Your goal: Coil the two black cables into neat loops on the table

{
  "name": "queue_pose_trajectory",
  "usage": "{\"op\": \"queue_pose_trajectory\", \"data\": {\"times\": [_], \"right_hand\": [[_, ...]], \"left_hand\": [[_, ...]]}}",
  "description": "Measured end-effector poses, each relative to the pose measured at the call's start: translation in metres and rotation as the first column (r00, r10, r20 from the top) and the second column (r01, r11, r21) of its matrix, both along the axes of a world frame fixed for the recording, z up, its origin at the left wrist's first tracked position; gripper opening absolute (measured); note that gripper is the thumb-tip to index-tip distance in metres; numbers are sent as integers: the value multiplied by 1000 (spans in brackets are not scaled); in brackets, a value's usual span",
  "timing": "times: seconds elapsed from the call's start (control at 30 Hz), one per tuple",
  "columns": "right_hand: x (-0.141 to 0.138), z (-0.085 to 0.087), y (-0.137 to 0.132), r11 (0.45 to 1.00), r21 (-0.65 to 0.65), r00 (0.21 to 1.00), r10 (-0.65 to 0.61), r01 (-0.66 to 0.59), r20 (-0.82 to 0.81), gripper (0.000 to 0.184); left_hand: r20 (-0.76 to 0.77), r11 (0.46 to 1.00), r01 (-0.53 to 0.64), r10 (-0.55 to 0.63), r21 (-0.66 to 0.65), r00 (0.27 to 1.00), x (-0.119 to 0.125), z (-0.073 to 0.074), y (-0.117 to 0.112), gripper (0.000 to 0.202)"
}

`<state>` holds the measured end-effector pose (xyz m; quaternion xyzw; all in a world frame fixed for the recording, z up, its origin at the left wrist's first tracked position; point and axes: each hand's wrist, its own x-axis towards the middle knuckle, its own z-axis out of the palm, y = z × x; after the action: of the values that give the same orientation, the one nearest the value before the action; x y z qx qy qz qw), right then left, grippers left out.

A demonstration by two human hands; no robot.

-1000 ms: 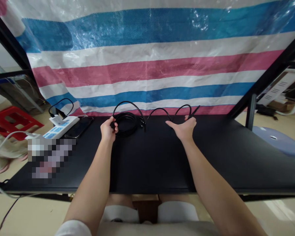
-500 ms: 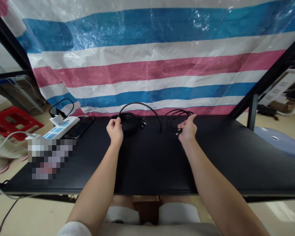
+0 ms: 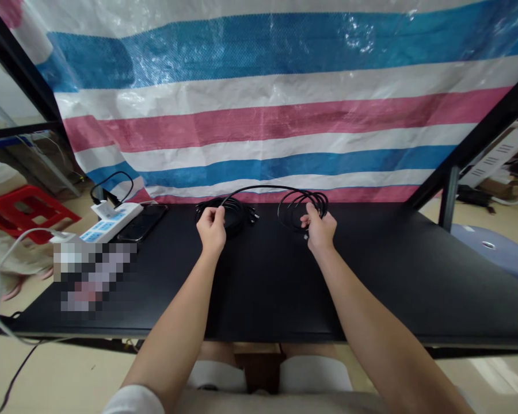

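A black cable (image 3: 263, 187) arches between my two hands above the black table (image 3: 271, 282). My left hand (image 3: 212, 229) pinches it near one end of the arch. Loops of the same cable hang as a loose coil (image 3: 290, 214) in my right hand (image 3: 320, 227), which is closed around them. A small metal-tipped plug (image 3: 306, 236) pokes out just below my right fingers. Behind my left hand, another coil of black cables (image 3: 237, 215) lies on the table, with several plug ends (image 3: 252, 215) on its right side.
To the left are a white power strip (image 3: 112, 223) with chargers plugged in, a dark phone (image 3: 143, 223) and a pixelated item. A striped plastic sheet (image 3: 259, 132) hangs behind the table. A red stool (image 3: 30, 213) and a seated person are at far left; a bluish stool (image 3: 496, 250) stands right.
My hands have come closer together. The arch between them has flattened and now runs into the coil at my right hand, which shows more loops. The cable pile on the table stays put.
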<state>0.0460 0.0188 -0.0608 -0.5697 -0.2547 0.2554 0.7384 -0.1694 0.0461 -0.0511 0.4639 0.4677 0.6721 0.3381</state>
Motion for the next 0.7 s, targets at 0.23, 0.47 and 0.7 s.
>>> {"op": "queue_pose_trajectory", "data": {"times": [0.23, 0.47, 0.7], "right_hand": [[0, 3, -8, 859, 255, 814, 506, -444, -286, 67], [-5, -2, -15, 691, 343, 641, 721, -636, -263, 70], [-5, -2, -17, 619, 280, 592, 785, -734, -183, 66]], "left_hand": [[-406, 915, 373, -402, -151, 821, 30, -1, -23, 29], [-7, 670, 578, -656, -465, 755, 49, -12, -24, 34], [271, 780, 598, -544, -187, 794, 43, -11, -19, 33]]}}
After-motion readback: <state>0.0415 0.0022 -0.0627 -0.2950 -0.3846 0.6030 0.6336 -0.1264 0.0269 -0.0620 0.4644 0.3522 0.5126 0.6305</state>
